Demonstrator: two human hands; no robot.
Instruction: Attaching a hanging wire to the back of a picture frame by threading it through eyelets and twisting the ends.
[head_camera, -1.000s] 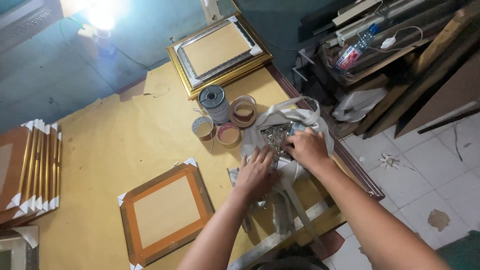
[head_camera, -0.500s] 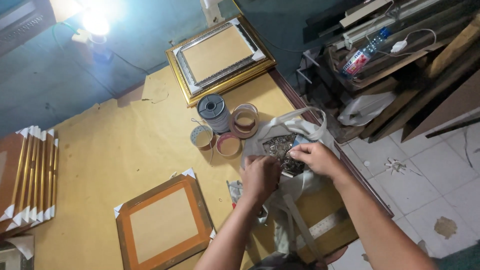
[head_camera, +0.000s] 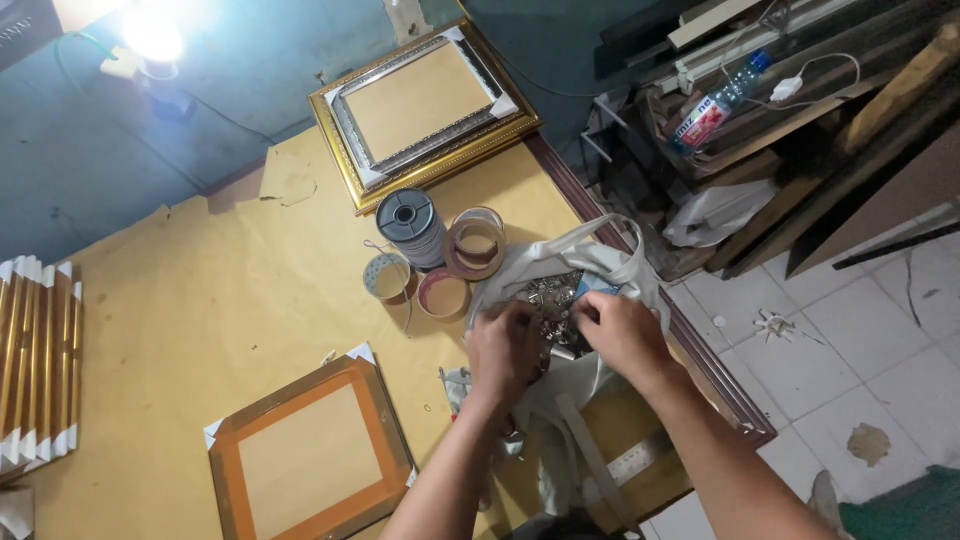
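Observation:
My left hand (head_camera: 507, 350) and my right hand (head_camera: 622, 335) are both in a pale cloth bag (head_camera: 560, 265) that lies open on the yellow-papered table (head_camera: 200, 300). The bag holds a heap of small shiny metal pieces (head_camera: 553, 293), and both hands have their fingers curled into that heap. What exactly each hand pinches is hidden by the fingers. A brown picture frame with white corner guards (head_camera: 310, 460) lies face down to the left of my left arm.
Rolls of tape and a spool (head_camera: 412, 225) stand just behind the bag. A gold frame with a silver frame on it (head_camera: 425, 105) lies at the table's far edge. Stacked gold frames (head_camera: 38, 360) sit at far left. Shelves with a bottle (head_camera: 715, 100) stand right, tiled floor (head_camera: 850, 340) below.
The view has shifted slightly. My hands stay in the bag; the left hand has moved up from the bag's edge into the metal pieces, close to the right hand.

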